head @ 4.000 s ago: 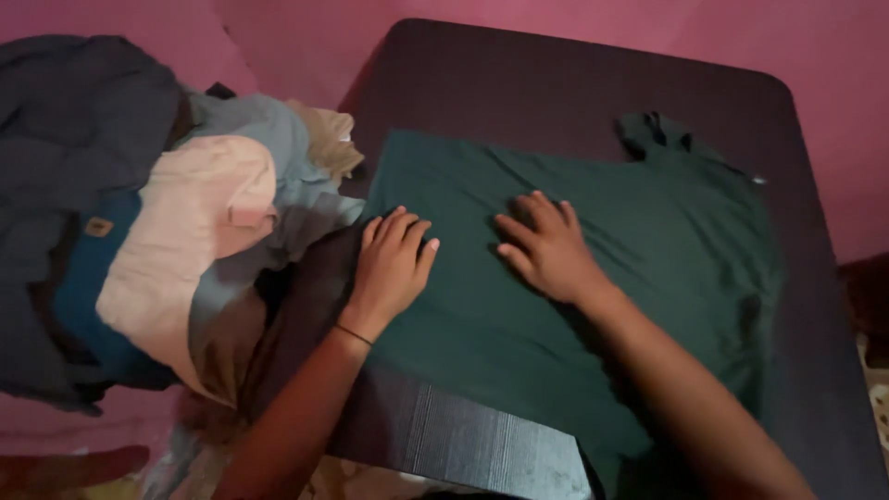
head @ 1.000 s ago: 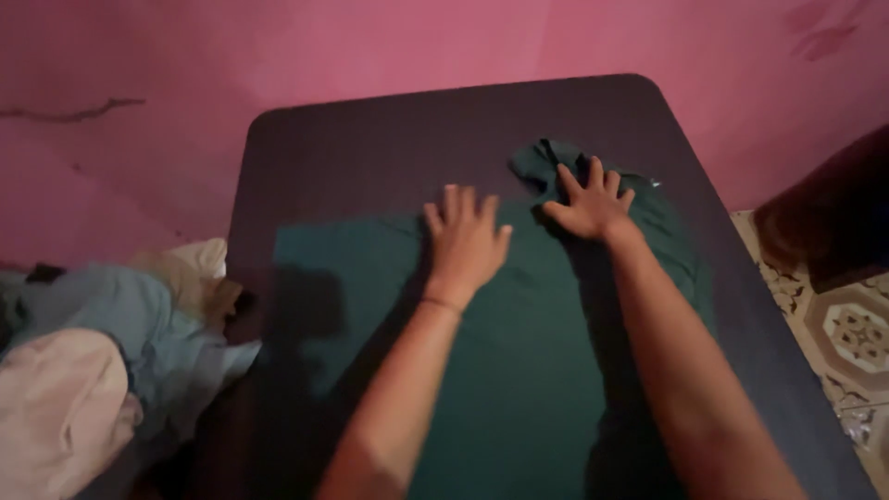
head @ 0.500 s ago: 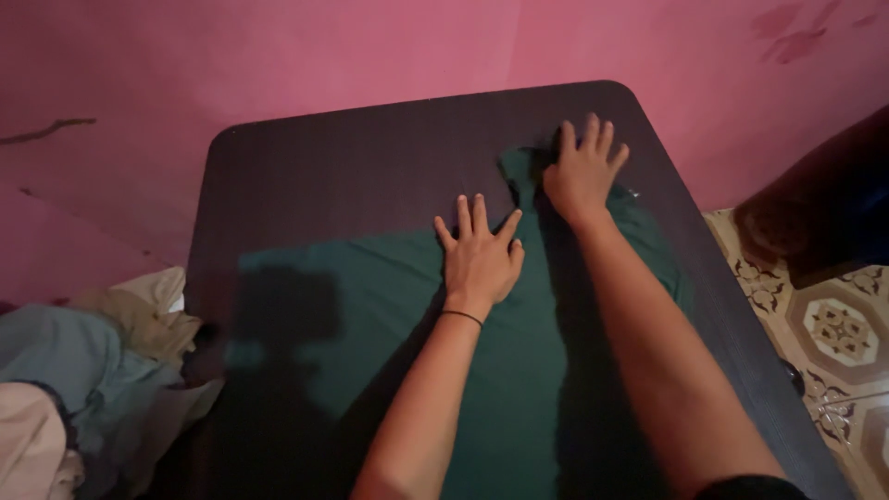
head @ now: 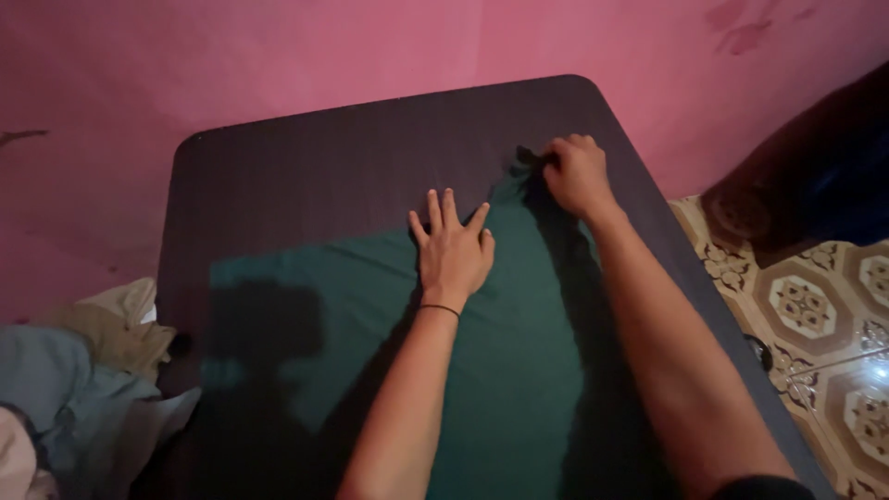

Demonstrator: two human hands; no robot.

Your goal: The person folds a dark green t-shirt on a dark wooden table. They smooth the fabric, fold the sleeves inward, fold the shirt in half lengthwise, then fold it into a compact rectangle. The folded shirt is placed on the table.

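On the dark table point(head: 306, 176), seen from my head view, a dark green garment point(head: 500, 370) lies spread flat. It covers the near and middle part of the top and runs off the bottom edge of my view. Its left edge is straight and square; its far right corner narrows into a bunched, rumpled point near the table's far right corner. The cloth looks smooth across the middle, plain in colour, with a heavy shadow falling on its left part.

My left hand point(head: 452, 250) lies palm down on the garment's far edge, fingers spread wide and flat, gripping nothing. A thin dark band point(head: 437, 308) circles that wrist.

My right hand point(head: 576, 173) sits further off, on the bunched point of cloth. Its fingers are curled in, closed on the crumpled fabric there.

Beyond the table stands a pink wall point(head: 278, 65). Off the left side sits a heap of pale blue and cream clothes point(head: 74, 389). Patterned floor tiles point(head: 815, 306) show at right.
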